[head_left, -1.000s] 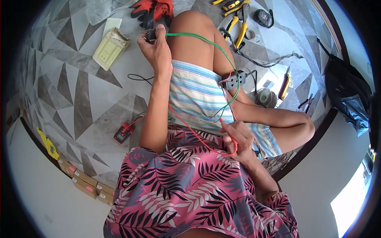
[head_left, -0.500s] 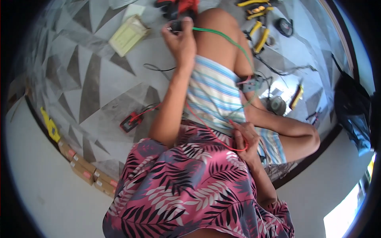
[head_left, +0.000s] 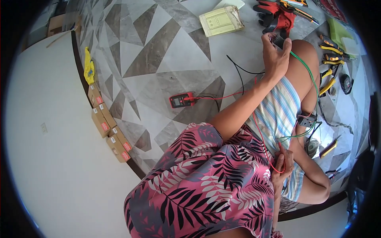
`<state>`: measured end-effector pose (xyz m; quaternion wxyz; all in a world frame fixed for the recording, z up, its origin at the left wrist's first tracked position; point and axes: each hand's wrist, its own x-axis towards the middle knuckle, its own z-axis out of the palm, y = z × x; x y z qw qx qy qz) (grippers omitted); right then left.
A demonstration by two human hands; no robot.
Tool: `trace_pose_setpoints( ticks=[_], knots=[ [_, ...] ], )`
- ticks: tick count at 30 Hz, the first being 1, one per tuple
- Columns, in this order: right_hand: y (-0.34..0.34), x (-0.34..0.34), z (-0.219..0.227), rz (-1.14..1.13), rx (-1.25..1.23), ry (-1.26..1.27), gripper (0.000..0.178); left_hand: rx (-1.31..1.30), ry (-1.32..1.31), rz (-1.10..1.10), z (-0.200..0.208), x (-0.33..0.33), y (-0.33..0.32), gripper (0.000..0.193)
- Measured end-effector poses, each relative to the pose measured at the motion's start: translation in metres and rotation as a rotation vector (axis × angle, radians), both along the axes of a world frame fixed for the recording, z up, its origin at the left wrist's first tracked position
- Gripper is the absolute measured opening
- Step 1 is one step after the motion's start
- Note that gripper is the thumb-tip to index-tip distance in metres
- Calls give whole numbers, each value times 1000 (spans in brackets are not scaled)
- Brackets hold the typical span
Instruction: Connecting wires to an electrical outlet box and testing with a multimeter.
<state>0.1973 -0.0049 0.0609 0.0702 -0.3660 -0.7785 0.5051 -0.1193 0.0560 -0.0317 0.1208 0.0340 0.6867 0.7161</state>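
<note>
The left hand [head_left: 276, 53] reaches out above the knee, fingers curled around a small dark part where the green wire [head_left: 313, 79] ends. The right hand [head_left: 283, 166] rests in the lap, pinching the red wire [head_left: 260, 131]. A red multimeter [head_left: 181, 100] lies on the tiled floor [head_left: 158, 51], well apart.

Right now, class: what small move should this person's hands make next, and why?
Probably draw the green wire taut. The left hand pinches its far end near the knee, the right hand holds red wire at the lap, and green slack loops beside the small grey box.
</note>
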Motion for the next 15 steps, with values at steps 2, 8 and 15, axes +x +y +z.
trace_pose_setpoints(
  ticks=[2, 8, 15],
  knots=[
    [-1, -1, 1, -1, 1, 8, 31, -2, 7, 2, 1, 0, 1, 41],
    [0, -2, 2, -4, 14, 14, 31, 59, -6, -8, 2, 0, 2, 40],
    [-2, -2, 1, -30, 6, -4, 32, 53, -8, -8, -1, -1, 2, 42]
  ],
)
